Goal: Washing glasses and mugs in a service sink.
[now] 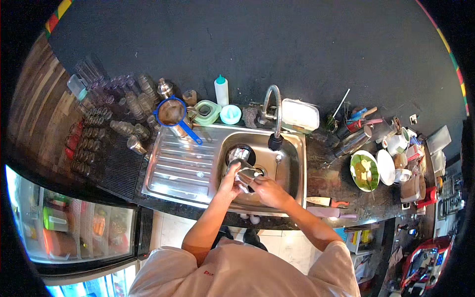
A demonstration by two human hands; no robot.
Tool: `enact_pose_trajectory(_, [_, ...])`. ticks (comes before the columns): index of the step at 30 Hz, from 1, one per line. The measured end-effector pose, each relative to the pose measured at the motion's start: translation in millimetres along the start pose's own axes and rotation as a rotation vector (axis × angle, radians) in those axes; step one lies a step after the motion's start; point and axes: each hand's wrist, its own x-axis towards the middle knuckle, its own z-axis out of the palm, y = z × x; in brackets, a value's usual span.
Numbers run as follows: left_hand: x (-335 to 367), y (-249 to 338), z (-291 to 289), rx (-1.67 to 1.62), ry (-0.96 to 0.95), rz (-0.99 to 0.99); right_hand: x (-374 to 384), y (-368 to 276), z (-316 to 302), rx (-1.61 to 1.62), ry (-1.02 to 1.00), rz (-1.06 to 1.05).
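Observation:
Over the sink (292,188), my left hand (228,182) is closed round a clear drinking glass (244,173), which lies tilted with its mouth toward the right. My right hand (267,192) is curled at that mouth; its fingertips are hidden, so I cannot tell what they hold. White suds show by the glass and my fingers. A shiny metal vessel (239,153) with a dark rim stands in the basin behind the glass. Along the basin's right side lies a spoon (278,163). The faucet (275,141) hangs down over the basin's back.
A blue-rimmed strainer (171,112) rests at the back of the ridged drainboard (180,166). Several glasses stand at the far left. On the right counter are a knife (321,201), a purple-handled blade (329,213), a bowl with food scraps (364,171) and a white plate (385,167).

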Motion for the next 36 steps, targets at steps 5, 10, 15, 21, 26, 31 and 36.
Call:
enact_pose_trajectory(5, [-11.7, 26.7, 8.0, 0.170, -0.110, -0.039, 14.0, -5.8, 6.5, -0.258, 0.205, -0.213])
enact_pose_trajectory(10, [-13.2, 18.4, 21.1, 0.166, -0.061, 0.014, 23.1, 27.2, 25.4, -0.132, -0.037, -0.099])
enact_pose_trajectory(15, [-11.2, 14.8, 12.2, 0.072, -0.038, 0.089, 25.2, 3.4, 16.3, 0.412, 0.123, 0.142])
enact_pose_trajectory(21, [-22.7, 26.8, 35.7, 0.166, -0.110, 0.120, 27.6, 3.7, 2.7, 0.596, 0.410, -0.092])
enact_pose_trajectory(26, [-24.1, 20.0, 34.1, 0.137, -0.161, 0.164, 23.1, 1.9, 13.2, 1.407, 0.403, -0.158])
enact_pose_trajectory(31, [-30.0, 27.4, 47.7, 0.042, -0.217, 0.090, 32.0, -8.5, 0.7, 0.625, 0.694, -0.021])
enact_pose_trajectory(36, [-14.8, 16.6, 39.8, 0.149, -0.161, 0.197, 38.0, 25.8, 37.8, 0.755, 0.549, 0.088])
